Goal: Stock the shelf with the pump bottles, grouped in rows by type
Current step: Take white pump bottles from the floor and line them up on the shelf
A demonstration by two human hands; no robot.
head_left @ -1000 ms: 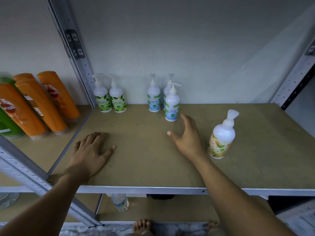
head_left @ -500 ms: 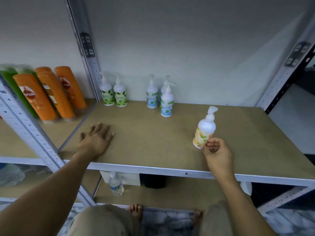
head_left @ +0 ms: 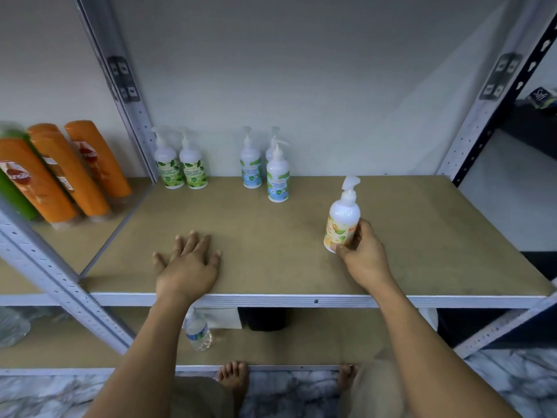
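My right hand (head_left: 366, 260) grips the upright orange-label bottle (head_left: 343, 218) near its base. The back of the shelf (head_left: 401, 191) lies straight ahead of it. My left hand (head_left: 188, 267) rests flat.

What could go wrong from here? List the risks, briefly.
The right hand grips the orange-label pump bottle low, near its base, so it may tip when slid. Pushed back leftward, it could knock the front blue-label pump bottle, which stands forward of its row.

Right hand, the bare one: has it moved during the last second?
Yes. The right hand went rightward and nearer the shelf's front, away from the blue-labelled white pump bottles, and now grips the orange-labelled white pump bottle.
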